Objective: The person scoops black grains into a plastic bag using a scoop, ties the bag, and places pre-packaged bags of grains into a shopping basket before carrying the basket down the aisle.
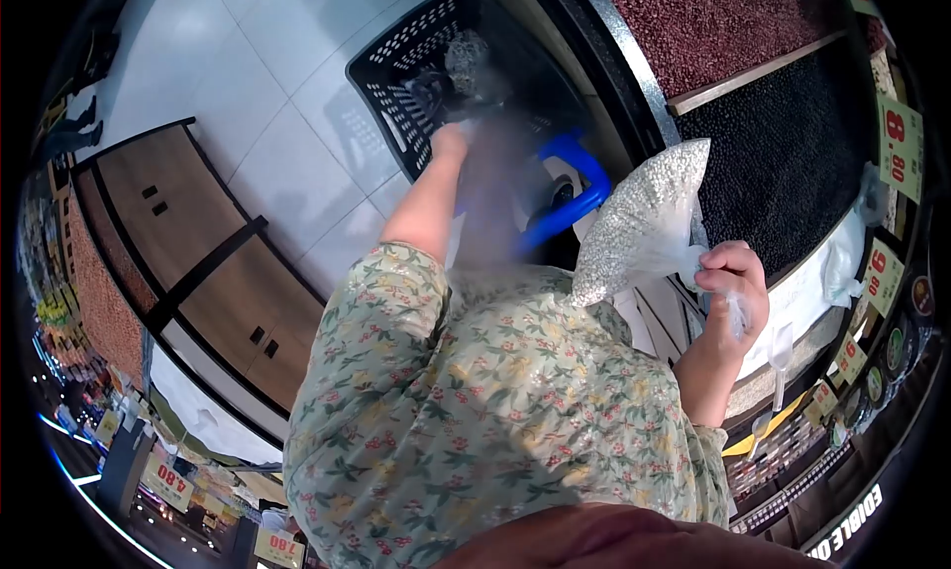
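Observation:
My right hand (735, 284) is closed around the twisted neck of a clear plastic bag (649, 217) full of small pale grains. The bag leans away from my fingers, over the edge of a bin of dark grains (783, 153). Out over a black slotted shopping basket (381, 79) reaches my left hand (451, 143), its fingers curled. A whitish patch shows beside it, but a grey blur hides what it holds. Inside the basket lie a clear bag with pale contents (464, 59) and a dark bag (426, 92). A blue handle (573, 198) stands beside the basket.
A bin of reddish grains (693, 24) adjoins the dark one behind a wooden divider (758, 72). Price signs (897, 145) line the right side, near a clear scoop (781, 346). Wooden cabinets (168, 207) stand to the left on the tiled floor (267, 94). Another person's feet (84, 123) show at far left.

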